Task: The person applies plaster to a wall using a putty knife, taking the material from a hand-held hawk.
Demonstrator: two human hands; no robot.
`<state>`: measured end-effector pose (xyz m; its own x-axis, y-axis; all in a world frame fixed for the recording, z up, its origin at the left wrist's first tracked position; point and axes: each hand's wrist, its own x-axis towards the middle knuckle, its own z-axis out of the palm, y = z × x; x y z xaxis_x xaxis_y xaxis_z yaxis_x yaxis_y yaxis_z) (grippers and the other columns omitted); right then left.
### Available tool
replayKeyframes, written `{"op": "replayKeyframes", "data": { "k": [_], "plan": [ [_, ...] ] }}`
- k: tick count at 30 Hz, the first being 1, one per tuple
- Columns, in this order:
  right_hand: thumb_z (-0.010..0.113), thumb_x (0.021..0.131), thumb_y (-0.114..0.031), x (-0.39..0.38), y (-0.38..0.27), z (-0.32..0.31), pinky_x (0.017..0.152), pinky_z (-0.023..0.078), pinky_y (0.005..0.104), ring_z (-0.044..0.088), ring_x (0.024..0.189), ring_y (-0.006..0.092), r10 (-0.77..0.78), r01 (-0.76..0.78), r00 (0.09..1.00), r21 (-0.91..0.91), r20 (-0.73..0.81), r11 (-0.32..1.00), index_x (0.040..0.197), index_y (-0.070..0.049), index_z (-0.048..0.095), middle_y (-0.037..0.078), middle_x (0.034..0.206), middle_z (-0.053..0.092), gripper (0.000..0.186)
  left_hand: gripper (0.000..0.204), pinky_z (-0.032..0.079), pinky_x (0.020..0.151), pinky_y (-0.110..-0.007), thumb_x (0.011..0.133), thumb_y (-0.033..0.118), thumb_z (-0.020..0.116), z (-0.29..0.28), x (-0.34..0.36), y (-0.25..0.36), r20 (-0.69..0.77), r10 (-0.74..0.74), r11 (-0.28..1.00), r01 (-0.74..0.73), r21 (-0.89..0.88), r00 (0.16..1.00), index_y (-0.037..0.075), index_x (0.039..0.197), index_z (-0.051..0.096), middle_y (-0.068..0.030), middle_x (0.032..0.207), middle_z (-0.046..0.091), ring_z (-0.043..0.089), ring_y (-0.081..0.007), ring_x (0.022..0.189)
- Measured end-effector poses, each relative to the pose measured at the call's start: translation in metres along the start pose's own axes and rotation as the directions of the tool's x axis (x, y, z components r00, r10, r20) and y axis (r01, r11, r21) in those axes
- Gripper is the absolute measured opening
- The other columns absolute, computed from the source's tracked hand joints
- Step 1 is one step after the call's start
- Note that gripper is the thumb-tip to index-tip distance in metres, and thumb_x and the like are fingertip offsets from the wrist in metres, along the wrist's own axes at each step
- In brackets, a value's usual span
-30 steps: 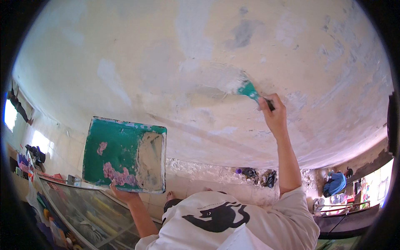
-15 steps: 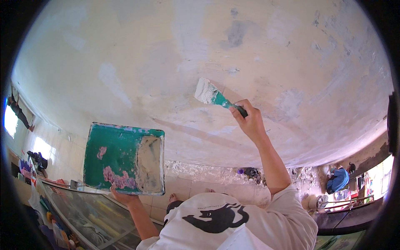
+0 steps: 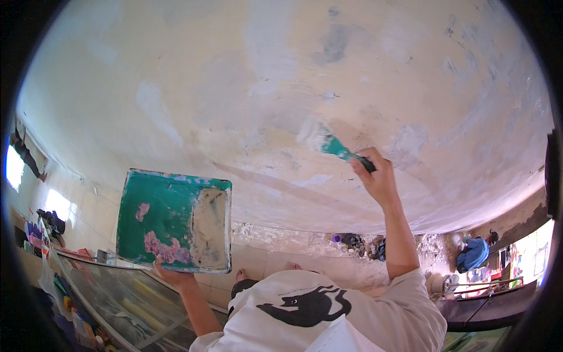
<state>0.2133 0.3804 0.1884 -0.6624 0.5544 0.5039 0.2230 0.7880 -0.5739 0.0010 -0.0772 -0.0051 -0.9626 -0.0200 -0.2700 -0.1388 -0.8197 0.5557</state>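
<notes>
In my right hand (image 3: 378, 175) is a putty knife (image 3: 335, 146) with a green handle, fingers wrapped round its dark end. Pale putty coats its blade, which is smeared by motion close in front of the patchy cream wall (image 3: 199, 76). Whether blade and wall touch, I cannot tell. My left hand (image 3: 171, 276) grips the lower edge of a square green tray (image 3: 167, 202), with the fingers partly hidden behind it. A band of beige putty (image 3: 210, 229) fills the tray's right side, and pinkish dried lumps (image 3: 167, 249) stick to its lower part.
Below the tray stands a glass-topped cabinet (image 3: 135, 299). Debris (image 3: 358, 243) lies along the wall's foot on the tiled floor (image 3: 264, 264). At the right are a blue cloth-like bundle (image 3: 472, 255) and a dark ledge (image 3: 487, 308); clutter fills the lower left.
My right hand has moved right and slightly down with the putty knife, its blade now blurred. The tray in my left hand has stayed nearly in place.
</notes>
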Motion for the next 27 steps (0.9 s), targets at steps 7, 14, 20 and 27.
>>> {"op": "replayKeyframes", "data": {
  "k": [7,14,20,27],
  "plan": [
    [0.073,0.093,-0.024,0.042,-0.050,0.016,0.057,0.045,0.0279,0.054,0.059,0.0139,-0.015,0.020,0.998,0.101,-0.053,0.995,0.097,-0.004,0.062,0.009,0.069,0.062,0.023,0.074,0.043,0.104,-0.054,0.080,0.036,0.056,0.001,0.000,0.003,0.163,-0.024,0.998,0.032,-0.051,0.986,0.011,0.148,0.042,-0.0132,0.142,0.048,0.049,-0.0358,0.126],
    [0.072,0.094,-0.022,0.019,-0.008,-0.047,0.062,0.047,0.0254,0.059,0.065,0.0087,0.023,-0.007,0.989,0.110,-0.147,0.994,0.097,-0.003,0.063,0.003,0.071,0.065,0.022,0.073,0.041,0.105,-0.055,0.081,0.038,0.055,-0.003,-0.001,0.000,0.137,-0.018,0.997,0.029,-0.076,0.990,0.010,0.147,0.043,-0.0138,0.142,0.048,0.049,-0.0366,0.126],
    [0.072,0.094,-0.023,0.027,-0.024,-0.032,0.061,0.047,0.0257,0.058,0.065,0.0092,-0.024,0.032,0.999,0.198,-0.047,0.980,0.098,-0.002,0.063,0.004,0.071,0.065,0.023,0.070,0.043,0.102,-0.054,0.081,0.039,0.054,0.001,-0.001,0.001,0.178,-0.012,0.997,0.025,-0.071,0.984,0.007,0.144,0.045,-0.0148,0.141,0.049,0.049,-0.0366,0.125],
    [0.072,0.094,-0.028,0.045,-0.035,0.004,0.060,0.047,0.0286,0.056,0.063,0.0108,-0.033,0.041,0.997,0.123,-0.069,0.992,0.098,-0.003,0.062,0.006,0.069,0.064,0.027,0.072,0.043,0.102,-0.054,0.081,0.038,0.054,0.005,-0.006,0.005,0.181,-0.003,0.998,0.014,-0.055,0.983,0.007,0.145,0.044,-0.0149,0.141,0.048,0.049,-0.0366,0.126]
  ]
}}
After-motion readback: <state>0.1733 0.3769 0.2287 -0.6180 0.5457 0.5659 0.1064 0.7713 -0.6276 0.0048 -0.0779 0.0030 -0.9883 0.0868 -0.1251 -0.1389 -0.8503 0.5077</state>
